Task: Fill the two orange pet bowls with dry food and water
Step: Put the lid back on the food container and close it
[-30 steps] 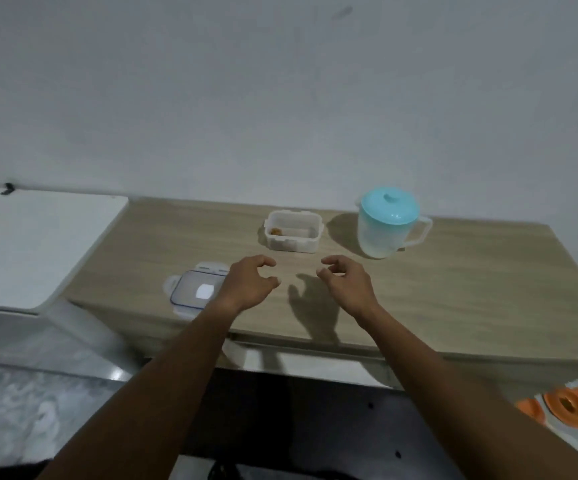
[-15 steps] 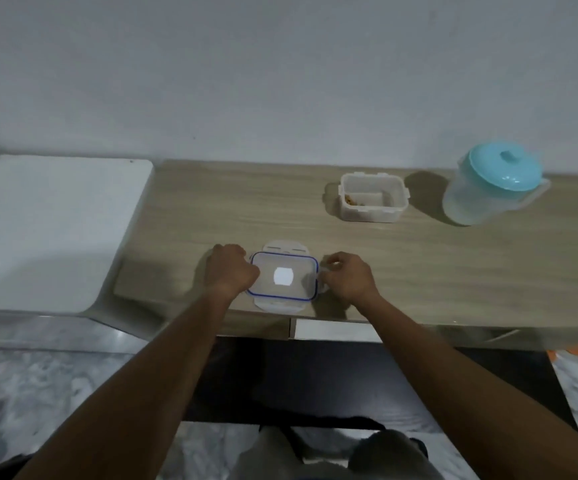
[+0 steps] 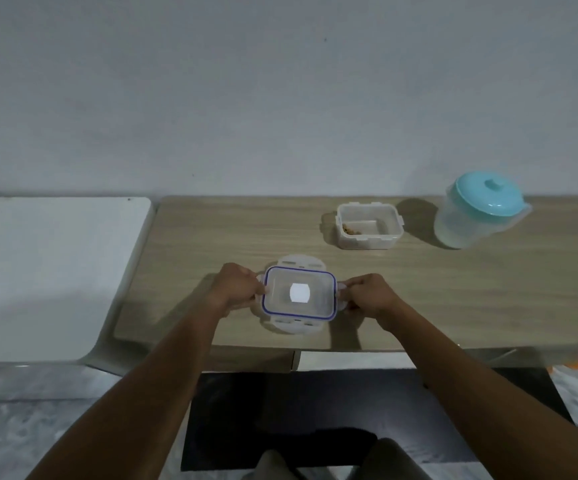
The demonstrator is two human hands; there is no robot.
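Hands were hovering empty a sec ago, now the left hand and right hand each pinch a side tab of the lid, low over the table. Looks like closing-up time: one lid, one nearly empty container, one pitcher. Bowls aren't in shot, zero visible
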